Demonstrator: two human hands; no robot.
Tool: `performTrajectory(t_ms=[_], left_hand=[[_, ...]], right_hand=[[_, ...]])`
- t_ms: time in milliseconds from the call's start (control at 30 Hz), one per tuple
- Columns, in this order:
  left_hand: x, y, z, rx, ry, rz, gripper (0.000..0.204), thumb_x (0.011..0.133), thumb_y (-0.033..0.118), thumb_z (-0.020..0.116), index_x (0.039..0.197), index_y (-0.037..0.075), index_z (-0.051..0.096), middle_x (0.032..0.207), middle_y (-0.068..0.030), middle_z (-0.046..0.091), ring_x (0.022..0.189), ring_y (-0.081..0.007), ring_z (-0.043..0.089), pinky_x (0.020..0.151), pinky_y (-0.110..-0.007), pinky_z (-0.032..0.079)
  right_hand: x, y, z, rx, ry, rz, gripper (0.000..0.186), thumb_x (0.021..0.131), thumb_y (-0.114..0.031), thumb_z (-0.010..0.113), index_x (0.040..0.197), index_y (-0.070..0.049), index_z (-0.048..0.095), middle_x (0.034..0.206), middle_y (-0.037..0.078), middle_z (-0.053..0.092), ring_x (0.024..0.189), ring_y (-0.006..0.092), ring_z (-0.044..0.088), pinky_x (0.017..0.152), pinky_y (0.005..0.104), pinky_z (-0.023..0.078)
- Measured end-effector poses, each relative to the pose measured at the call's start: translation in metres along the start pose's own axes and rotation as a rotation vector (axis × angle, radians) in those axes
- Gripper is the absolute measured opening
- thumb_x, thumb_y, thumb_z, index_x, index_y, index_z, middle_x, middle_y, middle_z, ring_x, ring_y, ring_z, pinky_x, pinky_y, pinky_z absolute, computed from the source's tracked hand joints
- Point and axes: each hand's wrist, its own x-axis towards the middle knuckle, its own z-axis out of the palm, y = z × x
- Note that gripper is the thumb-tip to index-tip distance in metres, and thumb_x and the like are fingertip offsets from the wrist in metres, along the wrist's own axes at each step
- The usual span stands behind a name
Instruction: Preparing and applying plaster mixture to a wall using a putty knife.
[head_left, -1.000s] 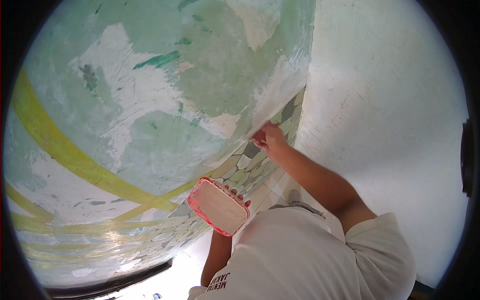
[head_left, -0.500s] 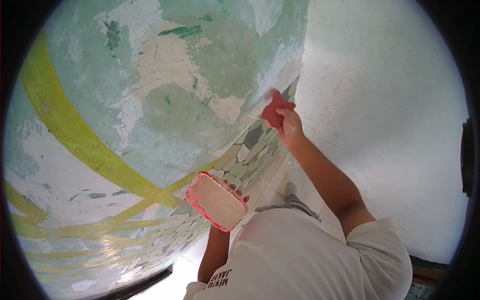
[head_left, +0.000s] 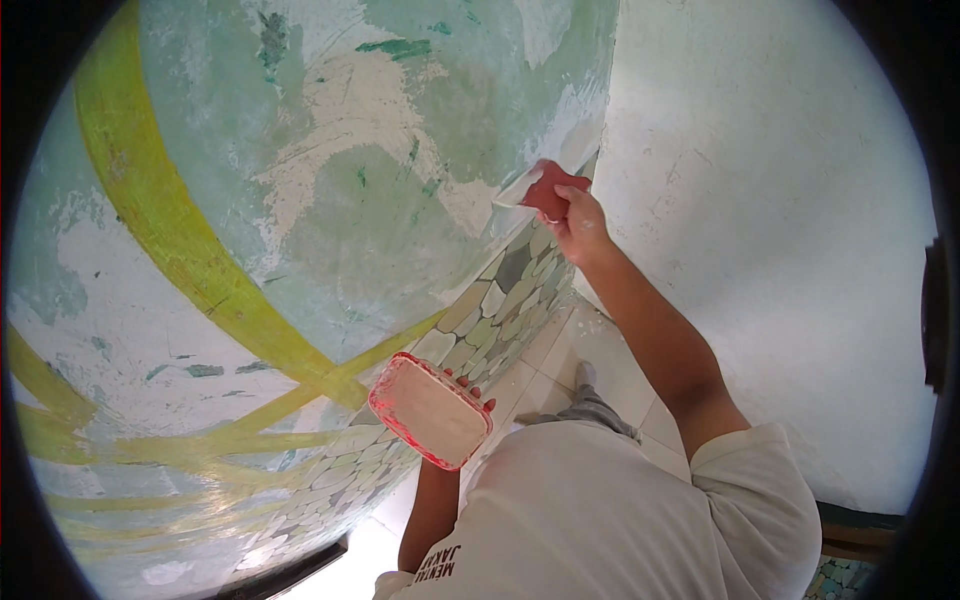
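Note:
My right hand [head_left: 583, 228] grips a red putty knife [head_left: 556, 188], the thumb lying on top of its wide handle. The knife's pale blade points left, at the green wall [head_left: 385, 215] close to the corner and just above the stone-patterned band; whether it touches cannot be made out for certain. Lower down, my left hand [head_left: 474, 388] supports a red rectangular tub [head_left: 397, 427], its fingertips showing along the far right side. Smooth beige putty [head_left: 435, 408] fills the tub, and whitish smears coat its rim. The left palm is hidden beneath it.
Pale filler patches [head_left: 340, 110] and yellow painted bands [head_left: 170, 225] cover the green wall. A stone-patterned strip [head_left: 490, 300] runs along its foot. On the right stands a white wall [head_left: 760, 200], with floor tiles [head_left: 560, 360] and my foot [head_left: 586, 374] below.
My right hand and the putty knife have moved slightly up along the wall. The tub in my left hand has dropped a little, and the view has shifted slightly.

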Motion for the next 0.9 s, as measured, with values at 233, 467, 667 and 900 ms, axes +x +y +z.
performTrajectory(t_ms=[233, 467, 667, 900], left_hand=[[-0.011, 0.007, -0.014, -0.033, -0.008, 0.0, 0.06, 0.092, 0.047, 0.046, 0.14, 0.012, 0.036, 0.134, -0.015, 0.049, 0.123, -0.0358, 0.048, 0.106, -0.063, 0.027], [-0.014, 0.01, -0.007, -0.033, -0.017, 0.007, 0.062, 0.091, 0.048, 0.048, 0.139, 0.011, 0.036, 0.134, -0.0155, 0.048, 0.122, -0.0371, 0.048, 0.105, -0.064, 0.029], [-0.012, 0.01, 0.001, -0.034, -0.05, 0.011, 0.061, 0.091, 0.046, 0.05, 0.139, 0.01, 0.036, 0.133, -0.0154, 0.049, 0.123, -0.0375, 0.047, 0.105, -0.063, 0.029], [-0.014, 0.012, -0.011, -0.035, -0.049, -0.011, 0.06, 0.091, 0.043, 0.051, 0.139, 0.01, 0.036, 0.135, -0.0152, 0.047, 0.124, -0.0359, 0.046, 0.106, -0.062, 0.029]], right_hand=[[0.003, 0.04, -0.047, -0.191, 0.302, 0.211, 0.026, 0.087, -0.007, 0.05, 0.113, -0.002, 0.051, 0.102, 0.011, 0.061, 0.078, 0.0205, 0.061, 0.054, 0.0288, 0.052], [0.028, 0.018, -0.013, -0.142, 0.133, 0.097, 0.022, 0.089, -0.01, 0.052, 0.111, -0.003, 0.054, 0.102, 0.01, 0.062, 0.08, 0.0203, 0.063, 0.056, 0.0293, 0.053], [0.004, -0.012, -0.013, -0.019, 0.097, -0.022, 0.021, 0.091, -0.011, 0.051, 0.111, -0.004, 0.053, 0.097, 0.009, 0.063, 0.08, 0.0196, 0.063, 0.056, 0.0301, 0.052], [0.023, 0.041, -0.042, -0.142, 0.233, 0.107, 0.017, 0.092, -0.011, 0.051, 0.108, -0.006, 0.053, 0.095, 0.009, 0.062, 0.073, 0.0176, 0.061, 0.053, 0.0289, 0.053]])
